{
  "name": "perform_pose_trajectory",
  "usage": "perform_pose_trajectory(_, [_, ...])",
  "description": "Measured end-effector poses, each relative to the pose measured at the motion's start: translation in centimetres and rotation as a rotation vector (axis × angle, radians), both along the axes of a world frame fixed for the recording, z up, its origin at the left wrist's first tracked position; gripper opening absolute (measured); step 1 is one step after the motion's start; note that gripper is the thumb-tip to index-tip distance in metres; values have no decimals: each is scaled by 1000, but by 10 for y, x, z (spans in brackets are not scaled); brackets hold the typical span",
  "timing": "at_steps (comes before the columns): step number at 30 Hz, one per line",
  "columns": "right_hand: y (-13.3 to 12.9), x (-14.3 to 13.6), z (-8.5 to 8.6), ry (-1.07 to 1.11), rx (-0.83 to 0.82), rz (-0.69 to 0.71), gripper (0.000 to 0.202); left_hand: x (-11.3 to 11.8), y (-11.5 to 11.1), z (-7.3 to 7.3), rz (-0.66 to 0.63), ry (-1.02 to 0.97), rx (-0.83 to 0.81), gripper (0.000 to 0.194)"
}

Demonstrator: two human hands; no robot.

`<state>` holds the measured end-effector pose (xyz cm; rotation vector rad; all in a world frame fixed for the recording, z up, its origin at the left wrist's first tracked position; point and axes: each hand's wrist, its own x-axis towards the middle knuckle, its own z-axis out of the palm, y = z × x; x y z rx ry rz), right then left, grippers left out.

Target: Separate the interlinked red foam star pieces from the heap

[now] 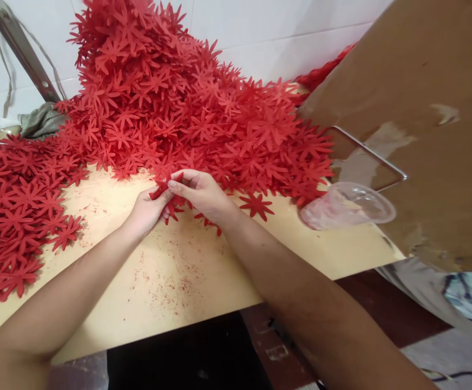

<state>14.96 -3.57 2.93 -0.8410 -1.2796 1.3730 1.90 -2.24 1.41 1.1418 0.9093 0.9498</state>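
Both hands meet over the table, close to the front edge of a big heap of red flower-shaped pieces [187,108]. Between my fingers is one red flower-shaped piece [161,189] with narrow petals. My left hand [149,208] is closed on its lower left side, thumb pressed against it. My right hand [197,192] pinches the same piece at its upper right with thumb and forefinger. Part of the piece is hidden behind the fingers. A single red flower [257,206] lies on the table just right of my right hand.
A second pile of red flowers [12,216] spreads along the left. Red crumbs [175,290] dot the pale tabletop [220,281]. At the right, a clear plastic cup [347,206] lies tipped beside a large brown board [431,135]. A grey cloth [41,120] sits at back left.
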Motion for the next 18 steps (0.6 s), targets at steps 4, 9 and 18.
perform_pose_trajectory(4, [1,2,0,9,-3,-86,31,-2,-2,2,-57,-10,20,30])
perform_pose_trajectory(9, [10,15,-4,56,-75,-453,16,-5,-3,2,-54,-40,13,28])
perform_pose_trajectory(18, [13,22,-8,-198,30,-480,39,-6,-2,2,69,-157,-81,22])
